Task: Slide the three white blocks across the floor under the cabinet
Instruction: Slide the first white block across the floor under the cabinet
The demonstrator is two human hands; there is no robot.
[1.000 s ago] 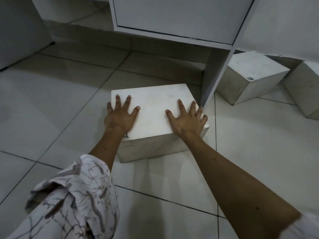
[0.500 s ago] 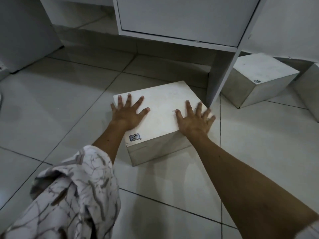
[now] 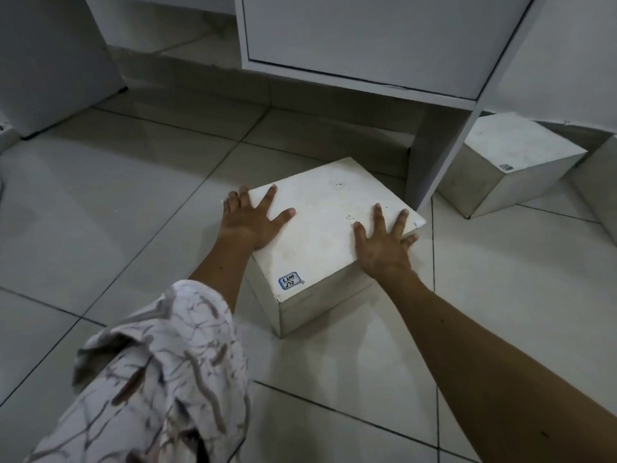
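Here both hands lie flat with fingers spread on top of a large white rectangular block [image 3: 320, 225] standing on the pale tiled floor [image 3: 133, 202], gripping nothing: the left hand [image 3: 255, 218] at its left edge, the right hand [image 3: 384, 243] at its right edge. The block sits just beside the white cabinet's upright panel [image 3: 434, 155]. A second white block [image 3: 510, 162] stands beyond that panel.

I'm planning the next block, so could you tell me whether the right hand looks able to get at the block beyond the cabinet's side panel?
Probably yes: that block sits on open floor right of the side panel, nothing between it and the right hand.
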